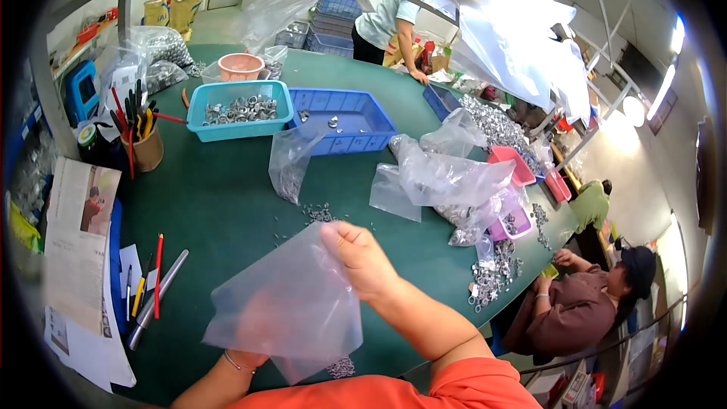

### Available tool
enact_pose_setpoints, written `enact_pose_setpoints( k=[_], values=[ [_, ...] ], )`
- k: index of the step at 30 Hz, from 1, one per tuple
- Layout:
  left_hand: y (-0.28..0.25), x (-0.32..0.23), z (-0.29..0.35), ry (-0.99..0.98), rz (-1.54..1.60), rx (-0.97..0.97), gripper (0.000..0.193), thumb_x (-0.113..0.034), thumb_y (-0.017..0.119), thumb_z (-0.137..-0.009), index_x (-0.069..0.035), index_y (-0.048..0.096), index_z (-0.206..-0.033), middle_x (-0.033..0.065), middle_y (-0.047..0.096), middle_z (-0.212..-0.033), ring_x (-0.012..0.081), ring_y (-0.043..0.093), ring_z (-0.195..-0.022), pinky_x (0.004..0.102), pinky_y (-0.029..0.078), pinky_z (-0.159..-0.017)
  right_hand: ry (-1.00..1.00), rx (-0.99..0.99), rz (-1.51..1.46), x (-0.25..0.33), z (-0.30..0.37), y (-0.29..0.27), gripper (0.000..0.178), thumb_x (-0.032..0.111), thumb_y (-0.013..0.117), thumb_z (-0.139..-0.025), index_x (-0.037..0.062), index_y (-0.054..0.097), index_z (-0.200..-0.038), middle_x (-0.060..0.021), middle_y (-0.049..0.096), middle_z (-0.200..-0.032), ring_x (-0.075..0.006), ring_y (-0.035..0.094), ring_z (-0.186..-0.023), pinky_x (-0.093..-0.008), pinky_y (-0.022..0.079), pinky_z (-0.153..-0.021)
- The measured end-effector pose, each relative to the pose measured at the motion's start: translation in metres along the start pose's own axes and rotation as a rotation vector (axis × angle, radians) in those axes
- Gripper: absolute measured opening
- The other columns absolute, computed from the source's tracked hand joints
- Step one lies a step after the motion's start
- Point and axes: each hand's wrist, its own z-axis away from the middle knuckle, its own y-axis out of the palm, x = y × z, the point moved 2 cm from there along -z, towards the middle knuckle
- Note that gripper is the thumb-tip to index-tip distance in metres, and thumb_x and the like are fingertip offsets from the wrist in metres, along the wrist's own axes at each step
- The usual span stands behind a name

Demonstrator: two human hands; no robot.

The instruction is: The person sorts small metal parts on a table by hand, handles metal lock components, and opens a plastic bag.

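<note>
A clear plastic bag (pixel 295 310) hangs in front of me above the green table. My right hand (pixel 356 257) is closed on its upper right edge, thumb on top. My left hand (pixel 256 357), with a bracelet at the wrist, shows only as a blurred shape through the plastic; whether it is inside or behind the bag is unclear, and its fingers cannot be made out. Small metal pieces (pixel 321 213) lie loose just beyond the bag. Another little heap of metal pieces (pixel 341 367) sits below it, near my body.
A teal basket (pixel 241 130) of metal rings and a blue tray (pixel 356 142) stand at the back. Filled plastic bags (pixel 454 174) crowd the right. Left are a tool holder (pixel 144 148), pens and a tapered metal rod (pixel 159 299). A co-worker (pixel 572 307) sits at right.
</note>
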Motion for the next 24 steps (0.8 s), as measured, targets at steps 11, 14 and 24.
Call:
enact_pose_setpoints(
  k=[11, 14, 24],
  values=[
    [-0.062, -0.002, 0.026, 0.068, -0.028, -0.164, 0.015, -0.024, 0.059, -0.097, -0.011, 0.055, -0.091, 0.0009, 0.054, -0.078, 0.0115, 0.053, -0.066, 0.0253, 0.045, -0.056, -0.718, -0.104, 0.929, -0.018, 0.04, -0.025, 0.082, 0.012, 0.082, -0.073, 0.0086, 0.041, -0.144, -0.0188, 0.053, -0.128, -0.0302, 0.055, -0.117, -0.0375, 0.046, -0.098],
    [-0.082, 0.01, 0.033, 0.005, 0.15, -0.112, 0.016, -0.026, 0.06, -0.096, -0.011, 0.057, -0.098, 0.0014, 0.056, -0.084, 0.0133, 0.054, -0.072, 0.0271, 0.047, -0.061, -0.819, -0.05, 0.829, -0.01, 0.043, -0.034, 0.056, 0.012, 0.081, -0.076, 0.0039, 0.057, -0.127, -0.016, 0.061, -0.113, -0.0273, 0.061, -0.105, -0.0347, 0.05, -0.091],
    [0.008, -0.016, 0.015, 0.017, 0.091, -0.07, 0.036, -0.028, 0.071, -0.09, -0.009, 0.058, -0.118, 0.0047, 0.061, -0.095, 0.0219, 0.06, -0.087, 0.0422, 0.055, -0.075, -0.401, -0.653, 0.109, -0.041, 0.039, -0.049, 0.021, 0.021, 0.052, -0.101, 0.0034, 0.06, -0.094, -0.0058, 0.065, -0.078, -0.0144, 0.062, -0.065, -0.0299, 0.051, -0.062]
  ],
)
